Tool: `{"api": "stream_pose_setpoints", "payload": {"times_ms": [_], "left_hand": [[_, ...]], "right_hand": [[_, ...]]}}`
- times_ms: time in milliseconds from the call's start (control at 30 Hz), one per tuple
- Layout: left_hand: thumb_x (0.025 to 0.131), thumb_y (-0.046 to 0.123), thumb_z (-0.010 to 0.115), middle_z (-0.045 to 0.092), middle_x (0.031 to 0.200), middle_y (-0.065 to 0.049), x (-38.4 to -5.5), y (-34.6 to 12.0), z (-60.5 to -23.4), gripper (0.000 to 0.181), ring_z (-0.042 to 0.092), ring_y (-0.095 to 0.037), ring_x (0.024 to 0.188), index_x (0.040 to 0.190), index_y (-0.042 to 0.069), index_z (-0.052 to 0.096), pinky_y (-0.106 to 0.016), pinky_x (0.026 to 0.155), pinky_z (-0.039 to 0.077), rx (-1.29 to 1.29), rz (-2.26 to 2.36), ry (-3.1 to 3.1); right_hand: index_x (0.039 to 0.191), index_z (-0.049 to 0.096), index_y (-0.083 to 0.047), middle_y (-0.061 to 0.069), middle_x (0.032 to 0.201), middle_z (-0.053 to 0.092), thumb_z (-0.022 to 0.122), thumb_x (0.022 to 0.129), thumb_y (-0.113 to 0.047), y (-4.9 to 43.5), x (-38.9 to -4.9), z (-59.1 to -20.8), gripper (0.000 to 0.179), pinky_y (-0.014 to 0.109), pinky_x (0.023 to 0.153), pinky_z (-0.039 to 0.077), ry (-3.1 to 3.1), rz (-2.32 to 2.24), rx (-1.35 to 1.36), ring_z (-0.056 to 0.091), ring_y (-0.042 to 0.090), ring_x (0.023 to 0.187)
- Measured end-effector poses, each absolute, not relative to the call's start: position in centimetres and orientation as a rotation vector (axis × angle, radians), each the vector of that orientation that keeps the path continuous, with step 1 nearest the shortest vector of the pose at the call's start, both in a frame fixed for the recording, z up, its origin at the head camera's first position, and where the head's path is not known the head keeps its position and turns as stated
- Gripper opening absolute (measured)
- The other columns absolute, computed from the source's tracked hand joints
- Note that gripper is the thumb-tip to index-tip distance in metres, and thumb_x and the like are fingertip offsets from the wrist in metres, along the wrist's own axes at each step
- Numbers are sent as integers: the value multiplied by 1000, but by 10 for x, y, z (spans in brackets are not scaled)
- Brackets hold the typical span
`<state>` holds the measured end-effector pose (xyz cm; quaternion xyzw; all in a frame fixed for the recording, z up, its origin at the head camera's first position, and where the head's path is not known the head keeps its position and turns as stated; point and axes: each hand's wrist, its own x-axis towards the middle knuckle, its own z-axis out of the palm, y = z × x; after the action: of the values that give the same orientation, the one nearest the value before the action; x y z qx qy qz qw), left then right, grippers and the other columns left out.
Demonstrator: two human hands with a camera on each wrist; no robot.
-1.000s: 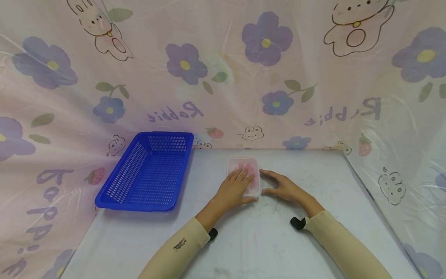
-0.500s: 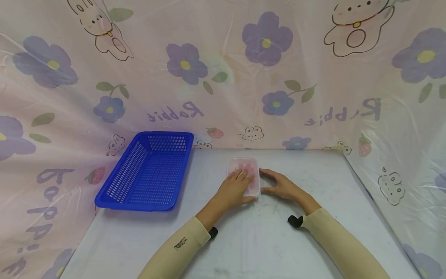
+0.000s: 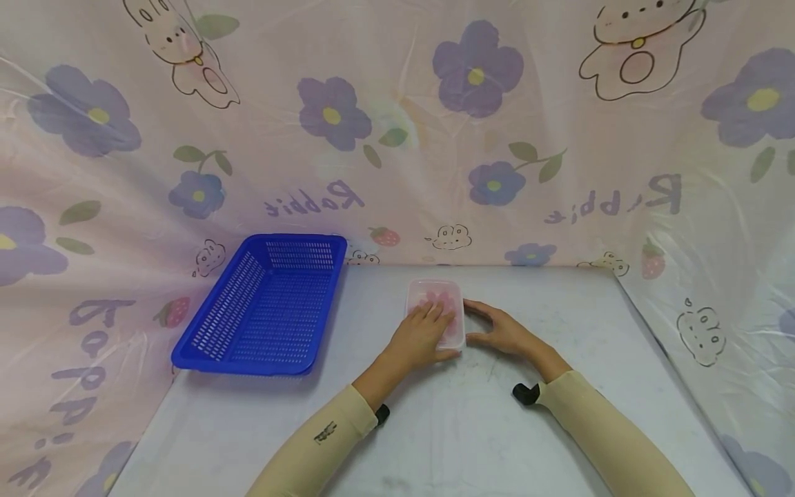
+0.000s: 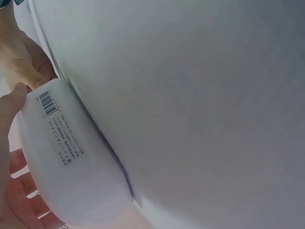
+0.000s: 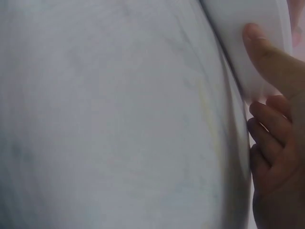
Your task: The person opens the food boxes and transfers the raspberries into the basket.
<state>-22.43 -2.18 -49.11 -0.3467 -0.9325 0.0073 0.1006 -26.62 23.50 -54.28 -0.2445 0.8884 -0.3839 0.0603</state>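
Note:
A lidded translucent plastic food container [image 3: 447, 295] with a pink flower pattern stands on the white table. My left hand [image 3: 415, 339] rests on its lid with the fingers spread and fairly straight, the thumb at the near edge. In the left wrist view, the container's pale wall [image 4: 83, 176] bears a printed barcode label [image 4: 59, 126]. My right hand [image 3: 508, 334] is at the container's right side, thumb and fingers apart in a loose curve. In the right wrist view, the right thumb [image 5: 274, 64] lies against the container's wall, while the other fingers [image 5: 269, 129] bend loosely beside it.
A blue plastic basket [image 3: 267, 324] with slotted walls stands to the left, with nothing in it. A curtain [image 3: 397, 159] printed with flowers and rabbits hangs behind the table [image 3: 447, 435] and along both sides.
The right hand has shifted slightly left, closer against the container. The left hand stays on the lid, and the container and basket keep their places.

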Motion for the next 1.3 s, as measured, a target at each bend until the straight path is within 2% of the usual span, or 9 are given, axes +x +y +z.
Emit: {"api": "stream_pose_setpoints", "payload": {"times_ms": [533,867,1067,1300], "left_hand": [[97,68,68,60,154,-15,-225,-20,-490,80,56,-35,144,153,11,58,-49,121,44,-1056,110,-2733],[100,62,68,66,145,-15,-230,-19,-488,71,61,-36,138,148,10,63,-48,118,48,-1082,-4,-2741],[101,61,67,64,149,-15,-231,-21,-485,71,58,-35,142,150,10,61,-47,121,44,-1092,-69,-2798],[100,64,66,62,153,-11,-233,-24,-482,71,57,-32,143,151,15,60,-46,122,44,-1062,-177,-2862]], "right_hand": [[162,45,-6,18,167,44,86,94,-30,237,-266,-542,82,64,127,27,2683,-1158,-745,34,44,156],[160,47,-3,21,164,47,85,95,-22,236,-266,-544,78,65,125,30,2686,-1170,-769,37,46,154],[160,48,-4,18,165,46,86,94,-24,236,-267,-543,79,64,126,29,2665,-1173,-755,36,44,155],[159,48,-3,20,164,48,86,94,-25,237,-267,-541,79,66,124,30,2668,-1184,-783,38,47,154]]}}
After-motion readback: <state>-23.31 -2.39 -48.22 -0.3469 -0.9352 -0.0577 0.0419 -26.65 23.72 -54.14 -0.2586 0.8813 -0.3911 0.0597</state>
